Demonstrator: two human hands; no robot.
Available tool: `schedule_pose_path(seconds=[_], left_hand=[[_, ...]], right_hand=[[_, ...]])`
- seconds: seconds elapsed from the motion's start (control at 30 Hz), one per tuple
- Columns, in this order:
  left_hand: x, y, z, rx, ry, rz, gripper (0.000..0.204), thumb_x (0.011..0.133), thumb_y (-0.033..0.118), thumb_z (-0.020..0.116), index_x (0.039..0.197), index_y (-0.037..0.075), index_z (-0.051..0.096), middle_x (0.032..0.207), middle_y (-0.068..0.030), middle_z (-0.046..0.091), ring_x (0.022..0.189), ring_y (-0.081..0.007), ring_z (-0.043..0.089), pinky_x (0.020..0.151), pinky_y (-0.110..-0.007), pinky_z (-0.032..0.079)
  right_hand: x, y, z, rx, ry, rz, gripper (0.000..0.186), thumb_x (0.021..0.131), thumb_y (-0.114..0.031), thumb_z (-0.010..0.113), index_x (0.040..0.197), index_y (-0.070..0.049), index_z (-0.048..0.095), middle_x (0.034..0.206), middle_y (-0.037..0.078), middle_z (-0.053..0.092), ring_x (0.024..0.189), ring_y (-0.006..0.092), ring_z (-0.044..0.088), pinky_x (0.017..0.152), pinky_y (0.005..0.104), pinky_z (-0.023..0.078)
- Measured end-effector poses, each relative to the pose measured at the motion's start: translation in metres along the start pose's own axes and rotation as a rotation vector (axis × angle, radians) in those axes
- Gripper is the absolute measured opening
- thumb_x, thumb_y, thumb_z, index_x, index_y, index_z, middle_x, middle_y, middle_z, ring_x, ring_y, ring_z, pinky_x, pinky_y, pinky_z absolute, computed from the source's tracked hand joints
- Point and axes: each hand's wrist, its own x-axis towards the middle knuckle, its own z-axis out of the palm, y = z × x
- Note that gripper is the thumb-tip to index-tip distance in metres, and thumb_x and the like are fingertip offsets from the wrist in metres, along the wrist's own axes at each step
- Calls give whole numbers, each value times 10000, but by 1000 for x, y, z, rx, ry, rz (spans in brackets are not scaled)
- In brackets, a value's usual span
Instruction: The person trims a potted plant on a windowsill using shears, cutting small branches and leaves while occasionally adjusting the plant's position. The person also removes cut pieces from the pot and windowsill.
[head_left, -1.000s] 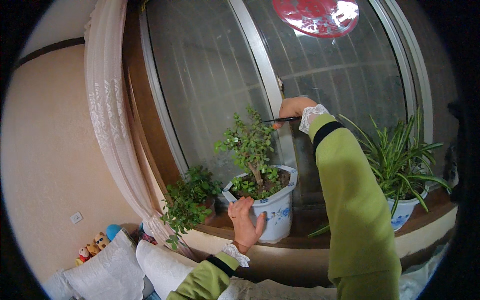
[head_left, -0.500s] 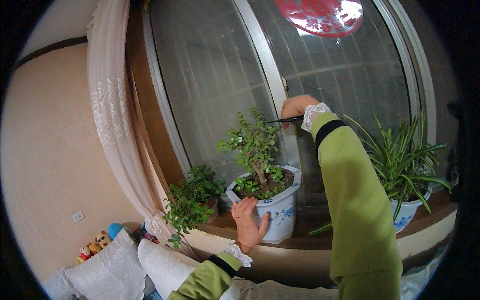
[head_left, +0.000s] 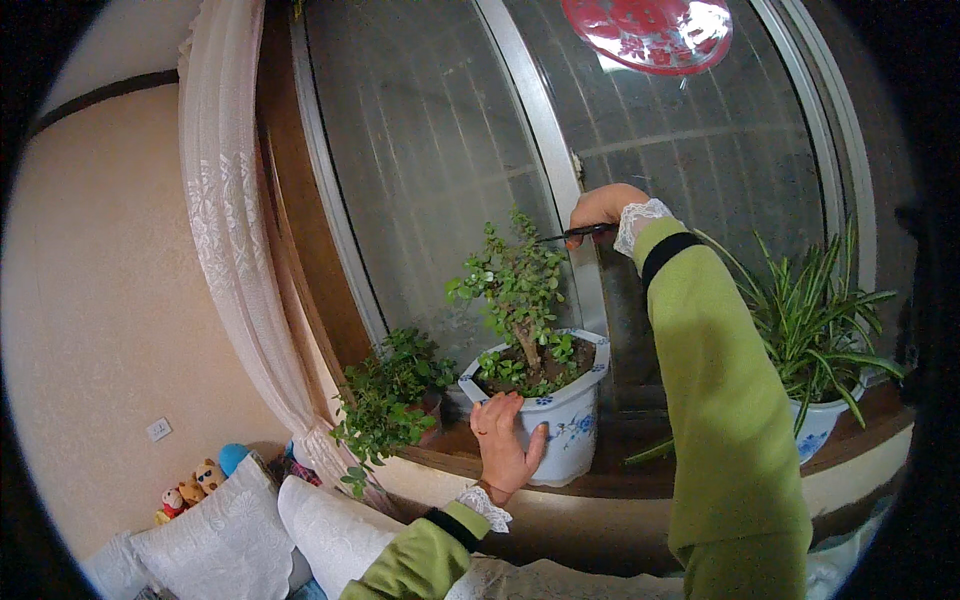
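Note:
A small leafy potted tree (head_left: pixel 515 275) with a thick brown stem grows in a white, angular planter (head_left: pixel 565 440) painted with blue flowers. Against the planter's near left side rests my left hand (head_left: pixel 505 445), its fingers extended up to the rim and the thumb spread apart; it is open. My right hand (head_left: pixel 607 208) is closed around black scissors (head_left: pixel 590 231) at the right of the tree's crown. Their slim blades point left and reach the upper leaves. Most of the scissors' handles are hidden by my fingers, and whether the blades touch a twig is unclear.
A bushy green plant (head_left: pixel 390 395) stands left of the planter, a spider plant (head_left: pixel 815 320) in a white and blue pot to the right. Behind are the window frame (head_left: pixel 545 120) and a red hanging decoration (head_left: pixel 655 35). White-covered cushions (head_left: pixel 215 540) lie below the curved wooden sill (head_left: pixel 640 480).
The whole view has shifted slightly, so everything sits a little further right. My left hand stays against the planter, and the scissors remain beside the tree's top.

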Motion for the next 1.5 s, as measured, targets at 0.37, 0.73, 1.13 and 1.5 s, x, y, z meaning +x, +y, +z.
schedule_pose_path(seconds=[0.37,0.73,1.13,1.5], left_hand=[[1,0,0,7,4,8,588,801,232,731,1304,78,468,1279,-124,534,1268,-329,450,1127,-535,206],[0,2,-1,21,-7,-1,590,810,251,725,1308,75,460,1290,-125,525,1272,-336,450,1127,-534,202],[0,0,0,19,-6,11,612,800,241,740,1315,82,452,1289,-128,527,1263,-334,457,1122,-537,206],[0,1,0,16,-2,9,594,802,240,737,1306,79,466,1287,-132,527,1260,-334,458,1118,-537,213]], right_hand=[[-1,13,0,198,-59,20,341,753,-392,775,611,-153,577,534,-25,460,475,122,384,473,335,275],[4,16,2,30,-79,35,297,764,-490,718,908,-245,802,983,-21,755,924,127,667,833,321,478],[2,3,12,267,-110,51,304,741,-353,800,654,-132,610,576,-11,500,475,126,401,457,317,308],[13,5,15,65,-89,7,413,733,-511,739,896,-134,783,949,74,733,824,213,664,726,394,491]])
